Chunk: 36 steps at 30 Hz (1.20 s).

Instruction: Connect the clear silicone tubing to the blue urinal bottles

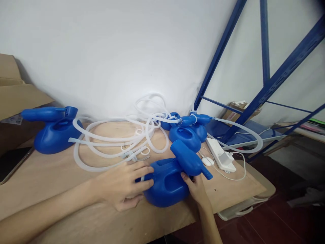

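A blue plastic urinal bottle [165, 195] lies near the table's front edge, its side hollow facing me. Across its top right rests a blue funnel-shaped piece [188, 159], wide mouth up and left, narrow spout pointing down right. My left hand [127, 184] is closed around the bottle's left end; a bit of white shows between its fingers, too small to name. My right hand [196, 188] grips the bottle's right side under the funnel piece, thumb in front, other fingers hidden. Behind the left hand lie clear plastic clips [132, 156] and white rings.
Coiled translucent hoses [101, 139] spread behind. Several blue bottles [185, 137] cluster at the back, and another bottle [54, 135] stands left beside a cardboard box [22, 98]. A white power strip [219, 154] with cables lies right, near blue shelving [264, 95].
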Motion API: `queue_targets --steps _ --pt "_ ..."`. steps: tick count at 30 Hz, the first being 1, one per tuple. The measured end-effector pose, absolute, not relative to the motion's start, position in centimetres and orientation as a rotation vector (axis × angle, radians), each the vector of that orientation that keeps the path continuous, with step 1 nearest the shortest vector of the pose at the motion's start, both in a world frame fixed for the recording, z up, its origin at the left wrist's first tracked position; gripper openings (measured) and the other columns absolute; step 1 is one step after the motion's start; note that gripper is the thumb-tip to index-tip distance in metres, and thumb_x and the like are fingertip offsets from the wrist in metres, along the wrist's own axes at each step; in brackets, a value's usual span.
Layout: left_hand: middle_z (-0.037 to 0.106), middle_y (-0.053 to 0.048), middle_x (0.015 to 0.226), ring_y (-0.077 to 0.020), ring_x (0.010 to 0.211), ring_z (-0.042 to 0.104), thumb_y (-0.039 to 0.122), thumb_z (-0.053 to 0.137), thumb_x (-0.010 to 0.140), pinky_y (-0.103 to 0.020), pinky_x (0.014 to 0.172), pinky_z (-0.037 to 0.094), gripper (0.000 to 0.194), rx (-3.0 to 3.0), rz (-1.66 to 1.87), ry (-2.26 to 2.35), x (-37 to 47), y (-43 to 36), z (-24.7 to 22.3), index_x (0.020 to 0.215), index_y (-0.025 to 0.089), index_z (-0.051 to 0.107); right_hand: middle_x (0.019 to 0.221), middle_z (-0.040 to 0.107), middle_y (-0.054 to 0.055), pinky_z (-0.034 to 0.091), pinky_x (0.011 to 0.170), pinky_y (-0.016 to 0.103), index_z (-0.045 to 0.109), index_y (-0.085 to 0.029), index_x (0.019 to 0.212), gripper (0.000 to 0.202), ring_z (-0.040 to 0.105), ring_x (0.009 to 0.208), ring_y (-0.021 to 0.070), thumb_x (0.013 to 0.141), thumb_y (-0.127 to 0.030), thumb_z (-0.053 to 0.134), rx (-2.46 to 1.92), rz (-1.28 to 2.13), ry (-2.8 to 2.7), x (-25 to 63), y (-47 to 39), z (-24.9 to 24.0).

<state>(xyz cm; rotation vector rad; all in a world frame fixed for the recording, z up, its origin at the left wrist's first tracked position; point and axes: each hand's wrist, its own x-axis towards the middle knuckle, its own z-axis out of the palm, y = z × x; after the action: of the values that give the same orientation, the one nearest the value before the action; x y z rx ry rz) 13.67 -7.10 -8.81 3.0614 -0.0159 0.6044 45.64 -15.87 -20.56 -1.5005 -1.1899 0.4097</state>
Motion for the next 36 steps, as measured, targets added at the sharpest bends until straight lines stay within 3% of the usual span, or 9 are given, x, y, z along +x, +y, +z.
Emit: queue_targets --steps 4,8,15,19,22,24,27,30,36 --pt "0.078 -0.010 0.125 -0.0386 0.124 0.071 0.034 0.068 0.088 -0.057 0.104 0.063 0.021 2.904 0.275 -0.296 15.5 -5.8 -9.4 0.106 0.033 0.078 0.095 0.084 0.012 0.065 0.082 0.048 0.081 -0.022 0.093 0.053 0.078 0.093 0.0385 0.077 -0.073 0.073 -1.510 0.499 -1.181 45.1 -16.4 -20.6" --pt "0.081 0.007 0.101 -0.0250 0.104 0.078 0.029 0.079 0.073 -0.042 0.101 0.066 0.021 2.442 0.124 -0.363 17.7 -4.8 -7.1 0.078 0.049 0.074 0.086 0.083 0.013 0.066 0.072 0.047 0.081 -0.023 0.081 0.053 0.078 0.083 0.0387 0.075 -0.075 0.073 -1.540 0.542 -1.181 44.9 -16.8 -20.5" --pt "0.075 0.008 0.087 -0.0165 0.102 0.077 0.032 0.069 0.075 -0.025 0.080 0.069 0.028 2.558 0.220 -1.097 20.1 -4.4 -6.3 0.049 0.036 0.058 0.068 0.078 0.008 0.064 0.059 0.038 0.077 -0.024 0.066 0.046 0.073 0.065 0.0318 0.079 -0.068 0.071 -1.536 0.512 -1.272 44.6 -17.3 -20.0" --pt "0.076 0.014 0.114 -0.0217 0.119 0.073 0.048 0.054 0.084 -0.038 0.076 0.070 0.028 2.960 0.725 -1.967 18.6 -4.2 -8.0 0.091 0.064 0.076 0.063 0.076 0.005 0.063 0.056 0.036 0.078 -0.026 0.066 0.039 0.072 0.059 0.0295 0.082 -0.060 0.070 -1.508 0.566 -1.363 44.4 -17.7 -19.4" --pt "0.069 0.018 0.133 -0.0268 0.132 0.066 0.056 0.048 0.075 -0.043 0.055 0.063 0.057 3.256 1.055 -2.541 17.7 -4.3 -8.6 0.127 0.074 0.061 0.057 0.073 0.004 0.062 0.052 0.034 0.073 -0.027 0.059 0.040 0.070 0.054 0.0282 0.082 -0.059 0.070 -1.521 0.580 -1.393 44.3 -18.0 -19.2" --pt "0.074 0.013 0.122 -0.0267 0.132 0.065 0.055 0.058 0.064 -0.035 0.046 0.054 0.049 3.560 0.785 -1.768 17.7 -4.3 -8.8 0.109 0.066 0.074 0.058 0.074 0.004 0.063 0.053 0.035 0.074 -0.028 0.060 0.040 0.071 0.055 0.0287 0.082 -0.060 0.070 -1.539 0.574 -1.380 44.4 -18.3 -19.2" --pt "0.079 0.009 0.100 -0.0274 0.114 0.074 0.054 0.074 0.053 -0.033 0.051 0.057 0.014 2.898 0.112 -0.517 18.5 -4.3 -9.2 0.065 0.047 0.074 0.065 0.078 0.005 0.065 0.057 0.036 0.077 -0.028 0.064 0.040 0.074 0.060 0.0305 0.082 -0.063 0.069 -1.548 0.576 -1.371 44.4 -18.4 -19.4" --pt "0.080 0.009 0.097 -0.0266 0.100 0.078 0.059 0.070 0.064 -0.037 0.065 0.064 0.023 2.470 0.081 -0.574 18.9 -4.6 -10.5 0.060 0.037 0.064 0.068 0.079 0.006 0.066 0.058 0.037 0.078 -0.028 0.065 0.042 0.076 0.063 0.0318 0.080 -0.066 0.070 -1.566 0.534 -1.349 44.4 -18.3 -19.6" --pt "0.083 -0.003 0.102 -0.0341 0.108 0.077 0.057 0.055 0.077 -0.047 0.085 0.067 0.031 2.591 0.467 -0.387 16.7 -6.6 -14.5 0.065 0.030 0.064 0.068 0.079 0.008 0.066 0.061 0.040 0.079 -0.027 0.067 0.048 0.076 0.066 0.0340 0.077 -0.073 0.071 -1.552 0.505 -1.282 44.5 -17.9 -20.1"
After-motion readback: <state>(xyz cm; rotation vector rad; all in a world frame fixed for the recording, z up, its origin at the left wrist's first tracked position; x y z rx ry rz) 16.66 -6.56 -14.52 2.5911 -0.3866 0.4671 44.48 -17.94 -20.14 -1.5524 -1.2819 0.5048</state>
